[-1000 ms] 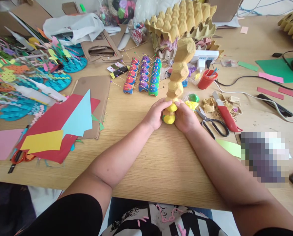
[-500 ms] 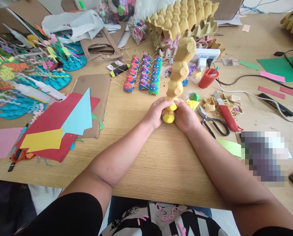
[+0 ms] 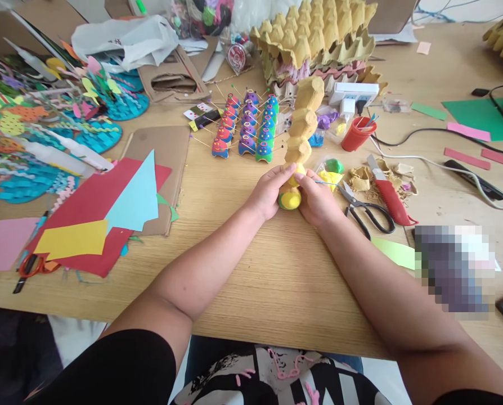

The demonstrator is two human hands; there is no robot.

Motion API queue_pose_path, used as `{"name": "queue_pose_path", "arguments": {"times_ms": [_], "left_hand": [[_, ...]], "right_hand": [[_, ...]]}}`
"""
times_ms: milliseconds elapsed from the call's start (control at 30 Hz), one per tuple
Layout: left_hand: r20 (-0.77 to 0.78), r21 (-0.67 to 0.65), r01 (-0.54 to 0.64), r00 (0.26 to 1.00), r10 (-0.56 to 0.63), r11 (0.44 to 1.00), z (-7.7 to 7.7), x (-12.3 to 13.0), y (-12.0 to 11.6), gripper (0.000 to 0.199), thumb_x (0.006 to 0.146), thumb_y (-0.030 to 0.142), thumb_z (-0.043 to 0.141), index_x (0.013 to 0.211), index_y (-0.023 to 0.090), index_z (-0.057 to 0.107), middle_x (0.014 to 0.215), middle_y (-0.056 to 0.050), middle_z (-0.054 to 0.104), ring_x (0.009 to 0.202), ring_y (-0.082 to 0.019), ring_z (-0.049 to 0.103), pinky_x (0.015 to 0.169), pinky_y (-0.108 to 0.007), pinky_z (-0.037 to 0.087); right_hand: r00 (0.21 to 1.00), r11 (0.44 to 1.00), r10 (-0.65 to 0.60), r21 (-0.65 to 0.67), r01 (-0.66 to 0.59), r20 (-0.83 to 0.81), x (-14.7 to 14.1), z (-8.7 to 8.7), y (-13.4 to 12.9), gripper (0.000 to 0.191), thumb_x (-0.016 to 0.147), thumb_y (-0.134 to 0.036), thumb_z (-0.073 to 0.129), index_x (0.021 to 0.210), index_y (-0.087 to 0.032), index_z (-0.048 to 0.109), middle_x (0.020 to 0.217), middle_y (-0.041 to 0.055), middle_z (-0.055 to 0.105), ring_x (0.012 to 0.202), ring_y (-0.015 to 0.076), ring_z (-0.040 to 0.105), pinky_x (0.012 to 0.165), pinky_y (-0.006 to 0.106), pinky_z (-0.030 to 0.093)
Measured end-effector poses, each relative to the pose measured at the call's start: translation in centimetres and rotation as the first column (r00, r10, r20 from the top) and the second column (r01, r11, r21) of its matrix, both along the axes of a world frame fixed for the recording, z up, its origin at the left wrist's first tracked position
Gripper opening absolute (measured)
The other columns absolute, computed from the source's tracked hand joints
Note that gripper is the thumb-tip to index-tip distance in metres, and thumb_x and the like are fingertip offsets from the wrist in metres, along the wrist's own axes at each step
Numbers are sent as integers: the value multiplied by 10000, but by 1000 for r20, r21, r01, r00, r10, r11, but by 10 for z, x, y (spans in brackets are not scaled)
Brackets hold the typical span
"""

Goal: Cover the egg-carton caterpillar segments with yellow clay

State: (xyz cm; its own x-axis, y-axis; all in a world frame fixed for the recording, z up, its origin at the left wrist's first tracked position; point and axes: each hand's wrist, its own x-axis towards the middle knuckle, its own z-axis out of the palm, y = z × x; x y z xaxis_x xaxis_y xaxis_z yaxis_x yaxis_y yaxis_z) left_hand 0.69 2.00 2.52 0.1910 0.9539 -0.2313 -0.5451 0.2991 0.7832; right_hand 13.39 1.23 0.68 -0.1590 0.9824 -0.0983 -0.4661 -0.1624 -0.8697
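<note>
Between my two hands I hold a strip of egg carton (image 3: 304, 122), its bumpy cups running away from me. The near cups are covered in yellow clay with some green at the edge; the far cups are bare cardboard. My left hand (image 3: 270, 191) grips the near end from the left, thumb on top. My right hand (image 3: 317, 194) is closed on the right side, thumb pressing the yellow part. A thin blue stick (image 3: 325, 182) pokes out by my right fingers. Just right lie yellow clay (image 3: 331, 179) and green clay (image 3: 333, 165) in plastic.
Beyond my hands stand three rows of painted carton caterpillars (image 3: 247, 124). Scissors (image 3: 367, 211) and a red-handled knife (image 3: 393, 197) lie at right, near a red cup (image 3: 358, 134). Coloured paper (image 3: 86, 242) and cardboard cover the left; stacked egg trays (image 3: 314, 34) stand behind.
The far end of the egg carton strip has dipped lower and tilted left. My hands have shifted slightly on the near end, and the blue stick shows more clearly by my right hand.
</note>
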Motion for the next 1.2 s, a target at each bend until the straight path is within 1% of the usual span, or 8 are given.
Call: {"name": "queue_pose_path", "arguments": {"times_ms": [167, 367, 467, 600, 667, 800, 1000, 1200], "left_hand": [[-2, -11, -35, 999, 35, 999, -3, 0, 1, 406, 980, 553, 1007, 924, 208, 801, 862, 2, 848, 876, -159, 816, 821, -262, 580], [41, -1, -14, 999, 14, 1000, -4, 0, 1, 467, 996, 607, 987, 874, 209, 775, 779, 20, 783, 798, -133, 774, 792, -250, 596], [43, -4, -2, 999, 2, 1000, -2, -1, 1, 468, 1009, 593, 980, 851, 206, 771, 758, 25, 766, 764, -117, 754, 770, -236, 593], [56, 14, 1, 998, -2, 1000, -2, -1, 1, 449, 1000, 567, 998, 852, 200, 785, 773, 33, 779, 728, -97, 725, 730, -222, 571], [47, 10, -10, 999, 9, 1000, -3, -1, 1, 449, 993, 580, 1001, 855, 209, 789, 786, 29, 792, 745, -110, 737, 738, -237, 574], [23, 2, -8, 1000, 8, 1000, -4, -1, 1, 455, 992, 595, 993, 849, 218, 782, 803, 10, 809, 769, -140, 751, 752, -265, 578], [18, 27, 5, 1000, -5, 1000, -4, -1, 1, 374, 1000, 492, 1000, 872, 209, 793, 811, 12, 823, 773, -136, 769, 741, -247, 577], [31, -16, -2, 1000, 2, 1000, -1, -1, 0, 360, 1001, 483, 1005, 895, 203, 806, 853, -4, 851, 904, -177, 849, 818, -265, 612]], "right_hand": [[1000, 1000, 18, 16, -18, -3, -1, 1, -1, 684, 624, -668, 1172, 946, -298, 695, 855, -35, 773, 1110, 277, 828, 960, 424, 694], [1000, 999, -10, 34, 10, 7, -4, 1, -3, 665, 648, -654, 1176, 958, -293, 710, 889, -21, 810, 1090, 264, 836, 947, 411, 689], [1000, 999, -9, 34, 9, 14, -3, -1, -2, 649, 668, -647, 1168, 974, -298, 715, 906, -16, 825, 1072, 263, 833, 922, 405, 685], [1000, 999, 24, 22, -24, 4, 0, -2, 0, 700, 616, -680, 1181, 961, -301, 704, 866, -36, 801, 1048, 258, 832, 889, 382, 670], [999, 999, 33, 22, -33, -3, -1, -1, 1, 718, 600, -700, 1180, 959, -302, 703, 855, -35, 790, 1050, 265, 831, 906, 396, 679], [1000, 1000, 0, 25, 0, 9, -2, 2, -1, 696, 627, -696, 1170, 957, -304, 699, 848, -26, 781, 1077, 287, 827, 956, 438, 697], [999, 999, 31, 13, -31, -15, 1, 1, 0, 696, 647, -739, 1148, 900, -302, 669, 807, -30, 715, 1115, 289, 810, 969, 440, 698], [999, 999, 35, 15, -35, -11, 3, -2, 1, 697, 671, -776, 1130, 911, -310, 670, 847, -17, 739, 1171, 301, 809, 989, 451, 699]]}}
